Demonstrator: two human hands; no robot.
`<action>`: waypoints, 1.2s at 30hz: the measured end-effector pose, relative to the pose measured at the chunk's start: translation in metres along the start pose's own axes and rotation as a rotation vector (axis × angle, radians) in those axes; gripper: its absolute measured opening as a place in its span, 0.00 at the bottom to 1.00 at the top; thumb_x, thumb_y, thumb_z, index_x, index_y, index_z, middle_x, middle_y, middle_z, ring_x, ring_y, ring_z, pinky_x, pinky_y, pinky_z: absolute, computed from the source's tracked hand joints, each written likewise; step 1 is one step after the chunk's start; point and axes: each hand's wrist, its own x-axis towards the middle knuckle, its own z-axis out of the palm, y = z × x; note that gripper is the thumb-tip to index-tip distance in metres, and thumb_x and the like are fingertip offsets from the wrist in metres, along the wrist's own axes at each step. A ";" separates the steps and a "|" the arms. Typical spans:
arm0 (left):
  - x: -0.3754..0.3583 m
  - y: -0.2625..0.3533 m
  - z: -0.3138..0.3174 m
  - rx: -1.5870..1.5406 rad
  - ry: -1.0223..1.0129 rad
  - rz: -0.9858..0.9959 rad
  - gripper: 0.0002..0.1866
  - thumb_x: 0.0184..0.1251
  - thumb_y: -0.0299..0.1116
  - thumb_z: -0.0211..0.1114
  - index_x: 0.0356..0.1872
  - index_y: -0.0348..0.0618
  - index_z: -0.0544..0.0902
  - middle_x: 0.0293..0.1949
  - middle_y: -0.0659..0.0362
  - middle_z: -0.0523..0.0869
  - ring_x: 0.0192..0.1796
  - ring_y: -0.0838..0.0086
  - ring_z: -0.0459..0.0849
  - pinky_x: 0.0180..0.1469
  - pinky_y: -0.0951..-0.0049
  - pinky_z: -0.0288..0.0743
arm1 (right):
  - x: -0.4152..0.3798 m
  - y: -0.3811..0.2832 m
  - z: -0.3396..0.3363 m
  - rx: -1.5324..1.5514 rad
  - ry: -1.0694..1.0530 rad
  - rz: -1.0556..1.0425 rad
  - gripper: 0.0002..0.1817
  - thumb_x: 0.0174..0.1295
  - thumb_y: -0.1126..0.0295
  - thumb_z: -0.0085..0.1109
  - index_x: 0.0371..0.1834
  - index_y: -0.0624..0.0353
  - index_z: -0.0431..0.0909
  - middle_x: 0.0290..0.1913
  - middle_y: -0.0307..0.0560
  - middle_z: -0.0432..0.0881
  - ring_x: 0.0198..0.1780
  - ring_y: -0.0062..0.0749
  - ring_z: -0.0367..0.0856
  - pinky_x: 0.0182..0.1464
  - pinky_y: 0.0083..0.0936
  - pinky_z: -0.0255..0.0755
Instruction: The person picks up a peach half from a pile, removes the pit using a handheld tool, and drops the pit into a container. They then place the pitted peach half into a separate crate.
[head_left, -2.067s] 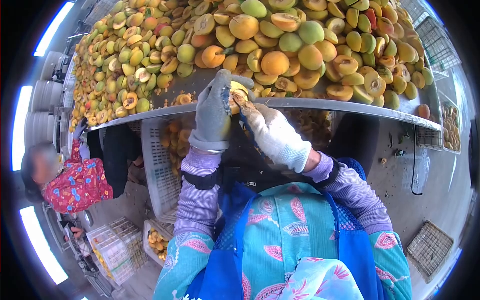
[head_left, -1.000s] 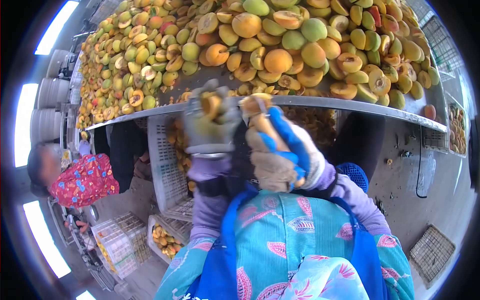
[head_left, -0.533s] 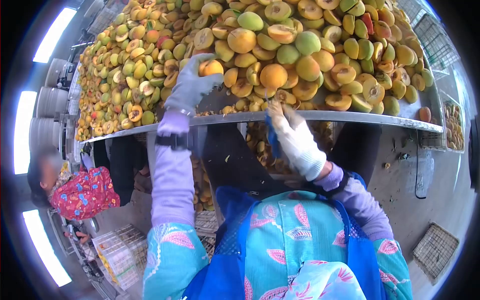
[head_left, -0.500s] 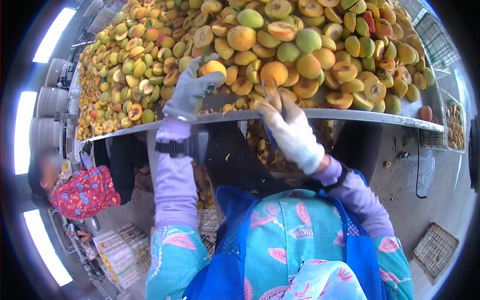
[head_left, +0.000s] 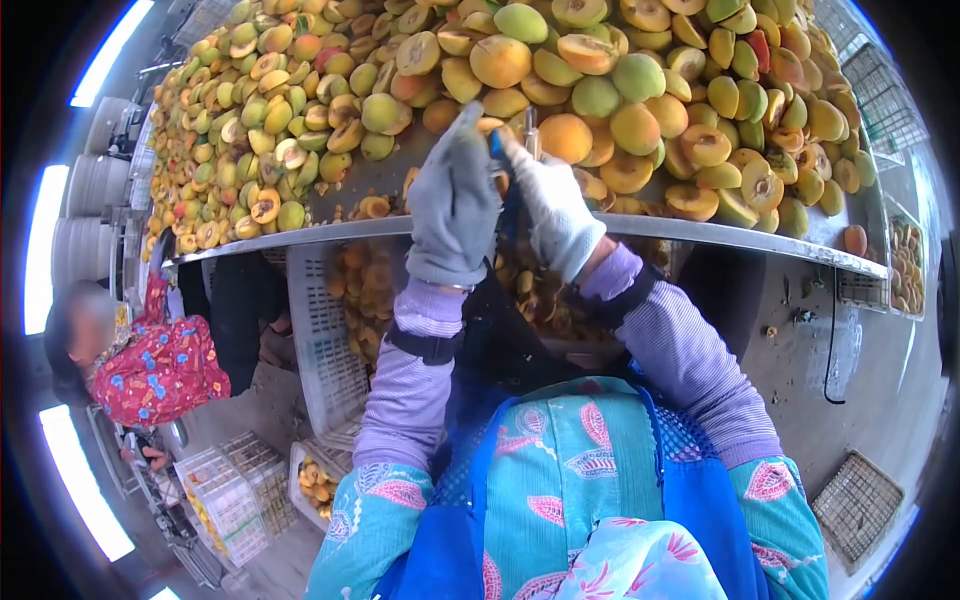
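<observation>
My left hand [head_left: 455,205], in a grey glove, is closed at the table's near edge, its palm turned toward the other hand. A yellow-orange peach [head_left: 488,125] shows only in part at its fingertips; the glove hides the rest. Right beside it, my right hand [head_left: 560,205] in a white glove is wrapped round a small pitting tool with a blue handle, whose narrow metal end [head_left: 531,130] points up and away from me. Just beyond both hands lie whole peaches [head_left: 565,138] and cut halves [head_left: 690,200].
The metal table [head_left: 370,228] bears a large heap of peaches. Under its edge stands a white crate [head_left: 325,350] beside more fruit halves. A person in a red flowered top [head_left: 165,370] is at the left. Stacked crates [head_left: 235,495] and a wire basket [head_left: 858,505] rest on the floor.
My left hand has moved right with the peach and closed up beside my right hand. My right hand has drawn left and slightly up, away from the orange peach.
</observation>
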 end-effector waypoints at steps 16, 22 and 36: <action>-0.034 -0.004 -0.013 0.434 -0.144 0.204 0.11 0.58 0.27 0.68 0.42 0.40 0.81 0.38 0.54 0.85 0.43 0.62 0.84 0.45 0.66 0.77 | -0.080 0.008 -0.031 -0.994 0.037 -0.566 0.18 0.74 0.56 0.47 0.40 0.64 0.72 0.27 0.67 0.79 0.34 0.67 0.79 0.35 0.50 0.70; -0.028 0.026 -0.006 -0.923 0.026 -0.640 0.07 0.66 0.31 0.63 0.41 0.40 0.78 0.36 0.52 0.84 0.38 0.60 0.84 0.42 0.64 0.78 | -0.081 0.010 -0.028 -0.801 -0.023 -0.505 0.19 0.75 0.57 0.44 0.42 0.66 0.72 0.30 0.68 0.79 0.35 0.66 0.78 0.36 0.49 0.70; -0.024 0.032 0.011 -0.782 -0.012 -0.468 0.05 0.69 0.29 0.60 0.40 0.41 0.73 0.31 0.52 0.85 0.30 0.69 0.84 0.36 0.71 0.79 | -0.073 0.045 -0.017 -0.477 -0.029 -0.376 0.26 0.74 0.49 0.41 0.42 0.65 0.74 0.34 0.61 0.80 0.37 0.54 0.80 0.42 0.45 0.73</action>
